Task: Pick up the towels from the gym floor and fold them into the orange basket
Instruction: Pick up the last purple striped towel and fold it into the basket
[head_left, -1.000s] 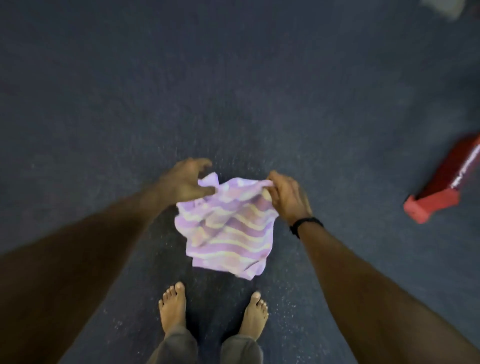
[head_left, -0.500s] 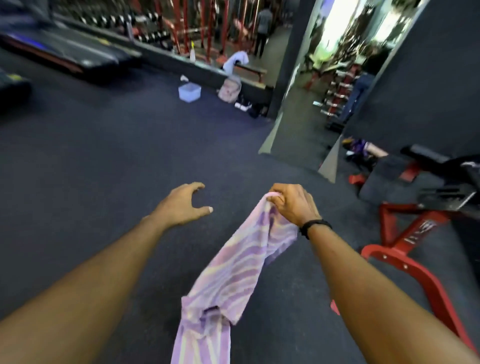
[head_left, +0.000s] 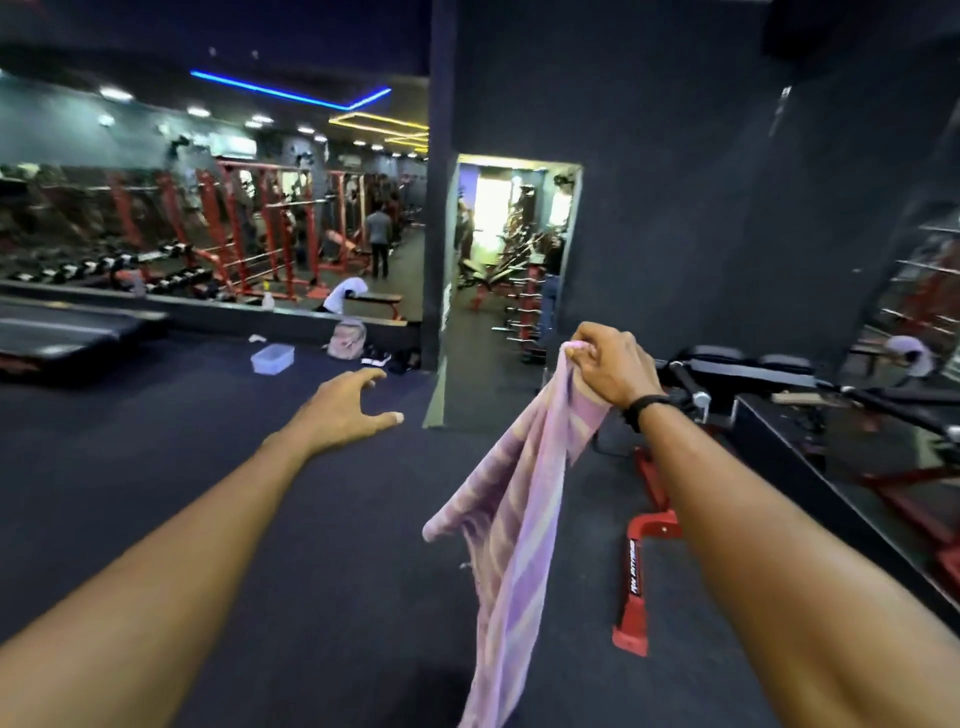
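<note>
A purple towel with pale yellow stripes (head_left: 519, 519) hangs long and loose from my right hand (head_left: 605, 366), which grips one top corner at chest height. My left hand (head_left: 345, 410) is stretched out to the left of the towel, fingers spread, holding nothing. The towel's lower end runs out of the bottom of the frame. No orange basket is in view.
A red and black weight bench (head_left: 727, 374) with red floor feet (head_left: 634, 571) stands close on the right. A clear plastic box (head_left: 272, 358), a pink backpack (head_left: 347, 339) and shoes lie by the far mirror wall. A treadmill (head_left: 57, 332) sits at left. People stand in the distance.
My head has lifted from the floor to the room. My left hand let go of the towel, which now hangs from my right hand alone, raised higher.
</note>
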